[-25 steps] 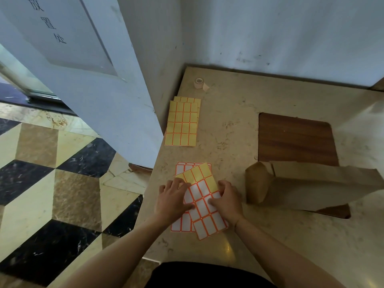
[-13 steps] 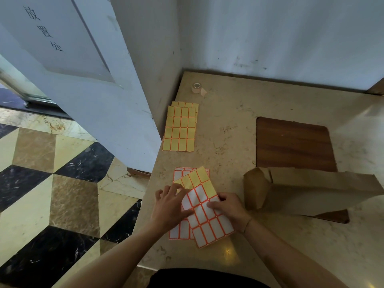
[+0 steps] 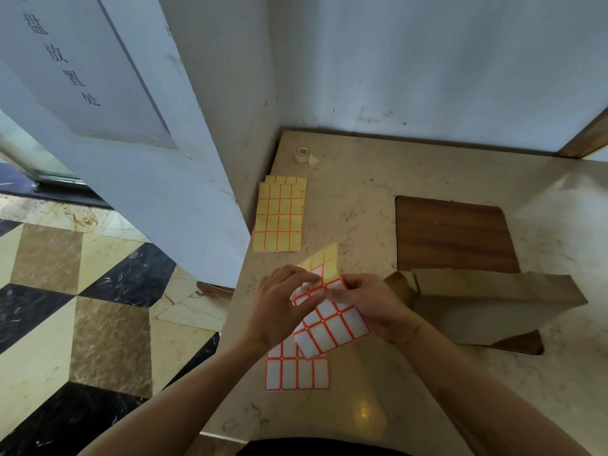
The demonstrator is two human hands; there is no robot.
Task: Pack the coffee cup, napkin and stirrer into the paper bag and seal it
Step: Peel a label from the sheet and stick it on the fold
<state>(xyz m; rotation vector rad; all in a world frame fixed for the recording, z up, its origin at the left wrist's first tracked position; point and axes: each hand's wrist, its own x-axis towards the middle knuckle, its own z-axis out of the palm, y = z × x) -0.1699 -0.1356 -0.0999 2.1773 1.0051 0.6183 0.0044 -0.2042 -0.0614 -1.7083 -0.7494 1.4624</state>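
The coffee cup, napkin and stirrer cannot be made out anywhere; the inside of the brown paper bag [image 3: 487, 307] is hidden, since the bag lies on its side on the right of the beige marble-patterned counter [image 3: 362, 199], its folded end toward the hands. The bag covers the near edge of a dark wooden square board [image 3: 454, 232].

The left hand [image 3: 279, 307] and right hand [image 3: 371, 307] both pinch a sheet of white, orange-bordered rectangular labels [image 3: 332, 324], fingertips meeting at its upper part, where the yellow backing curls away. Compared with 0.5 s earlier, this sheet has been lifted off the counter and its top edge now bends upward; before, it lay flat under both palms. A 2nd white label sheet [image 3: 297, 373] lies flat beneath, partly covered by the left wrist.

Farther back lie 2 overlapping yellow label sheets [image 3: 279, 215] and a small roll of pale tape [image 3: 302, 154] near the corner. Pale blue-grey walls enclose the counter; a floor of black, tan and cream tiles [image 3: 82, 307] spreads to the left.
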